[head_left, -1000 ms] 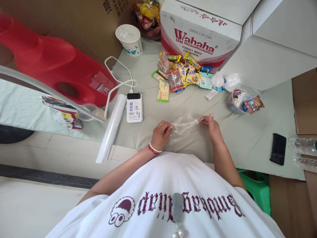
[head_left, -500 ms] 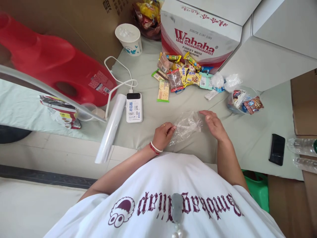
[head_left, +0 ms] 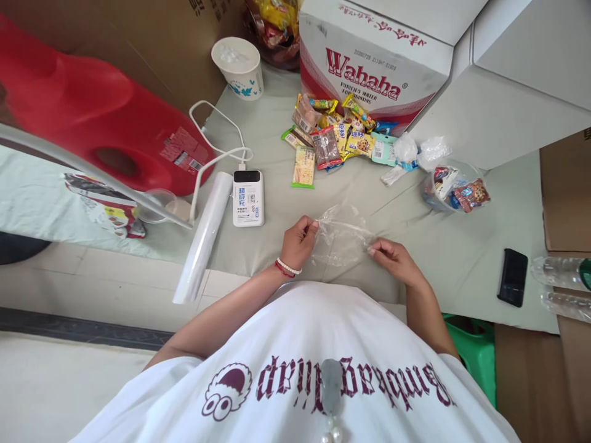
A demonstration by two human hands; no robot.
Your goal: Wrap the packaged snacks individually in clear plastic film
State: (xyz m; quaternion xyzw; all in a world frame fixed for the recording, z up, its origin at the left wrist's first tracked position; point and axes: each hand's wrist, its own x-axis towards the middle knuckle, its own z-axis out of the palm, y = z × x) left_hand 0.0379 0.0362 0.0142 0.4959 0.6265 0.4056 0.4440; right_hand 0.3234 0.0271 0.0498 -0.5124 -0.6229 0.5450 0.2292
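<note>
A thin, crumpled clear plastic bag (head_left: 341,237) is stretched between my two hands, low over the cloth-covered table. My left hand (head_left: 299,240), with a white and a red bracelet at the wrist, pinches its left side between thumb and fingers. At the opposite side my right hand (head_left: 393,258) has its fingertips closed on the bag's edge. A taut line of film runs from one hand to the other. Beyond the bag lies a pile of small wrapped snacks (head_left: 335,138). To its right, a clear plastic tub (head_left: 431,191) holds several snack packets.
Left of my hands lie a white power bank (head_left: 248,206) with a cable and a roll of plastic film (head_left: 203,240). A red jug (head_left: 106,117), a paper cup (head_left: 240,71) and a Wahaba carton (head_left: 369,80) stand behind. A black phone (head_left: 513,277) lies right, near bottles (head_left: 561,274).
My right hand has gone from outstretched beside the bag to pinching its edge, moving slightly toward me. My left hand has shifted a little away from me. The bag is now drawn out wider.
</note>
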